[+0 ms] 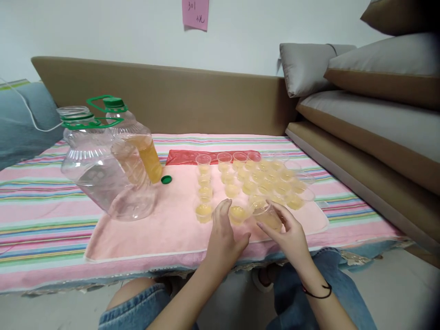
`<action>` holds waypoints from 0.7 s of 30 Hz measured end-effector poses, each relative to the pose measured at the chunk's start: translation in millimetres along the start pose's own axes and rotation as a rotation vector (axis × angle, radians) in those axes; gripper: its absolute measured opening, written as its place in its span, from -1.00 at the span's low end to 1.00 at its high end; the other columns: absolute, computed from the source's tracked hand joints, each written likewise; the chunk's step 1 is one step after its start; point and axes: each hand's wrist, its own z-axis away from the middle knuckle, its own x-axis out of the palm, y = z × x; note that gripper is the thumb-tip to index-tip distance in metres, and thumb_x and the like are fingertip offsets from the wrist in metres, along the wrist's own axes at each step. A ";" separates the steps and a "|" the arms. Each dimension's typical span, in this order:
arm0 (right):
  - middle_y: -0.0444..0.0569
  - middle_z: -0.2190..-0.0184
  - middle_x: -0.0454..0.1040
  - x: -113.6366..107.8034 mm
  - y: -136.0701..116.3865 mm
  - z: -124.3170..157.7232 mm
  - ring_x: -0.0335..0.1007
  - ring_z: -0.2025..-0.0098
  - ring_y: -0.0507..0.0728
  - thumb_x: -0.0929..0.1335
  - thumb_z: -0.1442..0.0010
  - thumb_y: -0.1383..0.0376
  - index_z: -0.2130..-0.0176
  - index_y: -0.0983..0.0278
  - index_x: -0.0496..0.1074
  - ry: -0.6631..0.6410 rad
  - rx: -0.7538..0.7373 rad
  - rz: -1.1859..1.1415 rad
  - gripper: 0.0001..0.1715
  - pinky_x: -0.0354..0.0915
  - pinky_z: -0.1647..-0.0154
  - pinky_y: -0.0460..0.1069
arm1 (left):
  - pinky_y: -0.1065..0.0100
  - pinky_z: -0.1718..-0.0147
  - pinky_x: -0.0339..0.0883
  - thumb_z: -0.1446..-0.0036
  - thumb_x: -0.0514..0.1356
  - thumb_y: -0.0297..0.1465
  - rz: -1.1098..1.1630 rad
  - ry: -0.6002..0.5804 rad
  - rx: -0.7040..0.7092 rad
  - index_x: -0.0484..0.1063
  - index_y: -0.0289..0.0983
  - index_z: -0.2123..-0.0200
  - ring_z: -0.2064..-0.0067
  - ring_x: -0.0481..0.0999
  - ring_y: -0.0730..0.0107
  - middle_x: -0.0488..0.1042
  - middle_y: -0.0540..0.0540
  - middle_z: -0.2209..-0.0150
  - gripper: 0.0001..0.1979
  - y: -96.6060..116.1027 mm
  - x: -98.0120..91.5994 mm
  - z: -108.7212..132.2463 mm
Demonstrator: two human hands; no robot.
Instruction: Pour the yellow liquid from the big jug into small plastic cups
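Note:
My right hand [288, 229] is closed around a clear plastic cup [270, 219] at the near right of the cup group, thumb on the near side and fingers at the rim. This cup looks tilted, with a little pale liquid in it. My left hand [223, 233] is open, thumb apart from the fingers, just left of a small cup of yellow liquid [237, 213]. Farther left, another filled cup [204, 212] ends a short column of cups. Several more clear cups [266, 183] with yellow liquid stand close together behind my hands.
Left on the striped cloth [44, 220] stand a clear uncapped jug [99, 183] and a capped jug of amber liquid [153, 160]. A green cap [166, 179] lies on the pink towel [165, 229]. Behind the cups is a red plastic sheet [192, 156]; stacked cushions [378, 114] rise right.

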 end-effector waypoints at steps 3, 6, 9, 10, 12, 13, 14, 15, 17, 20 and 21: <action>0.17 -0.09 0.44 -0.6 -4.5 -1.0 0.36 -0.11 0.31 0.50 0.02 0.11 -0.06 0.26 0.39 0.020 -0.042 0.040 -0.32 0.28 -0.14 0.24 | -0.13 -0.18 0.19 0.05 0.24 -0.53 0.064 -0.028 -0.088 -0.15 -0.17 -0.25 -0.26 0.18 -0.02 0.12 -0.29 -0.20 -0.15 -3.9 6.9 2.9; 0.17 -0.06 0.46 -0.8 -10.4 -2.4 0.36 -0.10 0.30 0.49 0.01 0.12 -0.05 0.27 0.41 0.029 -0.092 0.076 -0.35 0.31 -0.11 0.21 | -0.13 -0.20 0.15 0.02 0.23 -0.50 0.117 -0.041 -0.156 -0.14 -0.20 -0.24 -0.27 0.16 -0.01 0.10 -0.30 -0.22 -0.18 -4.2 10.7 4.8; 0.17 -0.03 0.48 -2.2 -14.2 -3.8 0.38 -0.06 0.29 0.49 0.01 0.14 -0.02 0.28 0.42 0.014 -0.123 0.121 -0.38 0.34 -0.06 0.19 | -0.12 -0.21 0.13 0.03 0.25 -0.47 0.192 -0.041 -0.242 -0.12 -0.20 -0.24 -0.27 0.16 -0.01 0.09 -0.30 -0.23 -0.18 -4.1 12.4 4.7; 0.16 -0.02 0.48 -2.8 -14.7 -4.2 0.39 -0.04 0.29 0.49 0.01 0.14 -0.02 0.28 0.42 0.012 -0.126 0.131 -0.39 0.35 -0.05 0.19 | -0.11 -0.21 0.13 0.04 0.26 -0.46 0.224 -0.036 -0.276 -0.12 -0.20 -0.24 -0.26 0.17 -0.01 0.09 -0.30 -0.23 -0.16 -4.5 13.0 4.3; 0.14 -0.01 0.49 -4.0 -14.8 -4.8 0.41 0.00 0.27 0.49 0.01 0.15 -0.02 0.26 0.42 0.012 -0.133 0.144 -0.40 0.36 -0.03 0.18 | -0.09 -0.21 0.12 0.07 0.28 -0.44 0.278 -0.020 -0.335 -0.12 -0.21 -0.25 -0.25 0.20 -0.01 0.10 -0.30 -0.22 -0.13 -5.8 14.4 3.3; 0.13 -0.01 0.49 -4.5 -14.7 -5.1 0.41 0.02 0.26 0.49 0.01 0.15 -0.01 0.25 0.42 0.014 -0.139 0.150 -0.41 0.36 -0.02 0.18 | -0.09 -0.22 0.11 0.08 0.29 -0.43 0.295 -0.010 -0.353 -0.11 -0.22 -0.25 -0.24 0.21 0.00 0.11 -0.31 -0.21 -0.12 -6.4 15.1 2.8; 0.12 0.00 0.49 -4.8 -14.5 -5.5 0.42 0.03 0.25 0.49 0.01 0.15 -0.01 0.24 0.42 0.014 -0.146 0.157 -0.41 0.36 -0.02 0.18 | -0.08 -0.22 0.10 0.09 0.29 -0.42 0.308 -0.003 -0.361 -0.11 -0.24 -0.25 -0.24 0.21 0.00 0.12 -0.31 -0.20 -0.12 -6.8 15.7 2.3; 0.11 0.00 0.49 -5.0 -14.5 -5.9 0.42 0.04 0.25 0.49 0.01 0.16 -0.01 0.23 0.42 0.012 -0.153 0.164 -0.42 0.36 -0.01 0.18 | -0.08 -0.23 0.09 0.08 0.29 -0.42 0.318 0.002 -0.363 -0.11 -0.24 -0.24 -0.24 0.21 0.00 0.13 -0.32 -0.20 -0.12 -7.0 16.1 1.9; 0.10 0.00 0.49 -5.3 -15.1 -7.1 0.41 0.05 0.24 0.48 0.00 0.16 -0.02 0.23 0.42 0.006 -0.168 0.178 -0.42 0.36 -0.01 0.17 | -0.06 -0.23 0.08 0.07 0.28 -0.42 0.331 0.003 -0.357 -0.11 -0.24 -0.24 -0.25 0.21 0.02 0.15 -0.31 -0.19 -0.14 -6.4 16.4 1.4; 0.09 0.01 0.48 -5.7 -18.1 -9.0 0.40 0.03 0.24 0.47 -0.02 0.17 -0.04 0.22 0.41 -0.012 -0.190 0.204 -0.42 0.34 -0.03 0.18 | -0.05 -0.23 0.08 0.05 0.27 -0.42 0.333 -0.002 -0.345 -0.11 -0.22 -0.24 -0.26 0.20 0.04 0.15 -0.30 -0.18 -0.16 -4.4 15.6 1.1; 0.09 0.01 0.47 -5.9 -19.3 -9.6 0.39 0.02 0.25 0.47 -0.03 0.17 -0.04 0.21 0.41 -0.018 -0.195 0.213 -0.43 0.34 -0.03 0.18 | -0.06 -0.23 0.09 0.05 0.27 -0.42 0.330 -0.001 -0.340 -0.11 -0.22 -0.24 -0.26 0.20 0.04 0.16 -0.29 -0.18 -0.16 -3.8 15.1 1.1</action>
